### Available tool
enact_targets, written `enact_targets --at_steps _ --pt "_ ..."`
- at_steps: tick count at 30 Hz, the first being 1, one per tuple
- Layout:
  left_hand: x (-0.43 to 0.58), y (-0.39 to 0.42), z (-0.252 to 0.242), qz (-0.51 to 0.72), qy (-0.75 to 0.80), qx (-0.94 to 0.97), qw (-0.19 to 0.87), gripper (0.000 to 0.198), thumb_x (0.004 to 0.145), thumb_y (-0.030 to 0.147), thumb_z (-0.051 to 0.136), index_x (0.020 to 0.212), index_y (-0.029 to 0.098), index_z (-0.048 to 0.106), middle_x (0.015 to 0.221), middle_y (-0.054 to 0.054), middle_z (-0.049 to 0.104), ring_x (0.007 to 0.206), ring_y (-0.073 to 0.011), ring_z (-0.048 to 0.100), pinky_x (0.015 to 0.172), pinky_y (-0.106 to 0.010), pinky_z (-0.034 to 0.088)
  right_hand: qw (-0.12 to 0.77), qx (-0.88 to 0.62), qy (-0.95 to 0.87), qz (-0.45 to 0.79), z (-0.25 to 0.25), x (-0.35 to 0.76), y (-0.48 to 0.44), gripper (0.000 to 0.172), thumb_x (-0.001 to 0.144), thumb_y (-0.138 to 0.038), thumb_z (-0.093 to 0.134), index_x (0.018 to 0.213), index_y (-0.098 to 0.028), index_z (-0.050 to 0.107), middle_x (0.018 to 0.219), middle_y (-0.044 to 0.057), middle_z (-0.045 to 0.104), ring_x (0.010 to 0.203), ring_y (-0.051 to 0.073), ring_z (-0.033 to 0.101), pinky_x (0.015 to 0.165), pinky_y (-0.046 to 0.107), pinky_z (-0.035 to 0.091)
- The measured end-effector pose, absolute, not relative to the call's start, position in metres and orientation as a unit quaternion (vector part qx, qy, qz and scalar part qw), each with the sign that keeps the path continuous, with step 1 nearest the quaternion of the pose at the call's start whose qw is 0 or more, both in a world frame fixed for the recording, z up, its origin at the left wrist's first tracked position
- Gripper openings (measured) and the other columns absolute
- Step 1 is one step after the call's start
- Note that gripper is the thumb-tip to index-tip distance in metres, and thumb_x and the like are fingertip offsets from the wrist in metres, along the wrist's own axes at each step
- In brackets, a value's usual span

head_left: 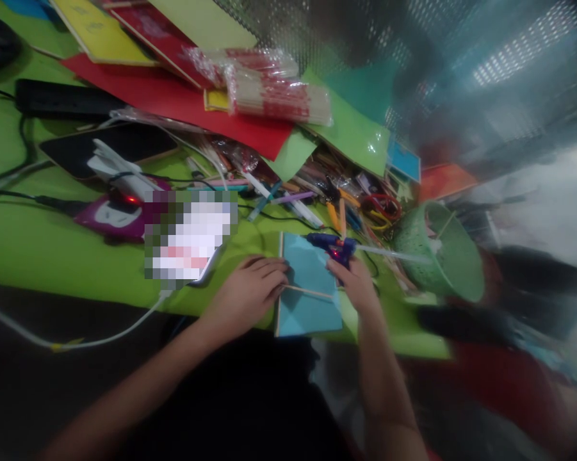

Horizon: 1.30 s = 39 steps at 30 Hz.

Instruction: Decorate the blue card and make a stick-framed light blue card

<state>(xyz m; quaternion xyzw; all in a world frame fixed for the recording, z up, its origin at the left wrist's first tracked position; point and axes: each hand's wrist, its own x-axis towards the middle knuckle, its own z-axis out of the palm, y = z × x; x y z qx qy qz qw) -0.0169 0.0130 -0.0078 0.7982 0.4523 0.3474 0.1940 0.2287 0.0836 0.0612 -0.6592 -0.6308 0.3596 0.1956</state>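
A light blue card (pixel 312 262) lies at the table's front edge, with a pale strip along its left side. A thin wooden stick (pixel 310 292) runs across it. My left hand (pixel 252 294) is at the card's left edge, fingers together and closed at the stick's left end; the exact grip is partly hidden. My right hand (pixel 362 285) is wrapped round the handle of a dark blue hot glue gun (pixel 339 248) over the card's right side. The gun's nozzle points left, a red light glows on it, and a long translucent glue stick (pixel 394 254) sticks out behind.
A lit phone (pixel 192 243) on a white charging cable (pixel 139 326) lies left, beside a purple power strip (pixel 108 218). A green basket (pixel 439 253) stands right. Behind are pens, scissors, coloured sheets and wrapped stick bundles (pixel 278 96). The green table's (pixel 52 256) front edge is near.
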Motion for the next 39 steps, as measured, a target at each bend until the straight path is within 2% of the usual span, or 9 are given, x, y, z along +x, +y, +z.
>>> enact_targets --at_steps 3,8,17,25,31,34,37,39 --pt "-0.017 0.013 -0.007 0.346 0.454 0.796 0.201 0.018 0.106 0.022 0.053 0.105 0.021 0.070 0.127 -0.006 0.078 0.127 -0.0246 0.070 0.112 -0.049 0.050 0.188 -0.656 -0.645 0.344 0.060 0.226 0.085 0.035 0.079 -0.058 0.066 0.074 -0.023 0.062 0.057 -0.001 0.055 0.054 0.018 0.051 0.056 0.032 0.042" --pt "-0.017 0.012 -0.008 0.340 0.453 0.799 0.201 0.017 0.106 0.021 0.053 0.104 0.022 0.069 0.128 -0.006 0.078 0.128 -0.0250 0.069 0.111 -0.049 0.050 0.182 -0.631 -0.677 0.332 0.058 0.225 0.087 0.034 0.082 -0.057 0.064 0.074 -0.024 0.064 0.058 0.001 0.058 0.066 0.023 0.058 0.063 0.034 0.045" --pt "-0.017 0.013 -0.008 0.337 0.455 0.798 0.208 0.020 0.107 0.022 0.050 0.105 0.021 0.070 0.129 -0.006 0.078 0.128 -0.0247 0.069 0.112 -0.049 0.049 0.190 -0.656 -0.645 0.345 0.060 0.227 0.083 0.035 0.080 -0.057 0.066 0.075 -0.023 0.063 0.054 -0.002 0.055 0.050 0.017 0.051 0.053 0.031 0.039" --pt "-0.017 0.013 -0.006 0.329 0.461 0.795 0.218 0.022 0.108 0.023 0.049 0.105 0.021 0.071 0.130 -0.008 0.078 0.128 -0.0248 0.070 0.113 -0.049 0.049 0.180 -0.633 -0.680 0.322 0.055 0.227 0.084 0.036 0.084 -0.058 0.064 0.077 -0.023 0.067 0.057 0.000 0.058 0.062 0.022 0.056 0.063 0.033 0.044" --pt "-0.018 0.013 -0.005 0.339 0.457 0.790 0.228 0.020 0.105 0.021 0.051 0.104 0.022 0.071 0.131 -0.006 0.078 0.128 -0.0243 0.070 0.114 -0.050 0.048 0.199 -0.657 -0.660 0.305 0.059 0.241 0.082 0.034 0.080 -0.056 0.066 0.074 -0.023 0.067 0.061 0.001 0.062 0.063 0.021 0.056 0.060 0.032 0.043" --pt "-0.018 0.013 -0.006 0.340 0.458 0.791 0.223 0.022 0.106 0.022 0.049 0.102 0.021 0.071 0.131 -0.007 0.077 0.127 -0.0256 0.070 0.114 -0.051 0.048 0.210 -0.669 -0.626 0.342 0.063 0.240 0.080 0.037 0.078 -0.058 0.068 0.082 -0.021 0.071 0.066 0.002 0.068 0.061 0.020 0.057 0.058 0.032 0.043" --pt "-0.017 0.013 -0.008 0.343 0.461 0.790 0.213 0.023 0.107 0.023 0.048 0.101 0.021 0.071 0.130 -0.008 0.078 0.126 -0.0261 0.071 0.112 -0.051 0.050 0.229 -0.663 -0.603 0.380 0.066 0.235 0.080 0.043 0.076 -0.058 0.070 0.094 -0.019 0.075 0.081 0.007 0.077 0.069 0.021 0.064 0.059 0.031 0.047" --pt "-0.017 0.013 -0.009 0.345 0.460 0.791 0.210 0.024 0.107 0.024 0.048 0.101 0.021 0.071 0.129 -0.008 0.078 0.125 -0.0258 0.072 0.111 -0.051 0.050 0.233 -0.661 -0.600 0.385 0.066 0.234 0.080 0.045 0.075 -0.057 0.070 0.097 -0.018 0.076 0.084 0.008 0.078 0.070 0.021 0.064 0.059 0.030 0.047"
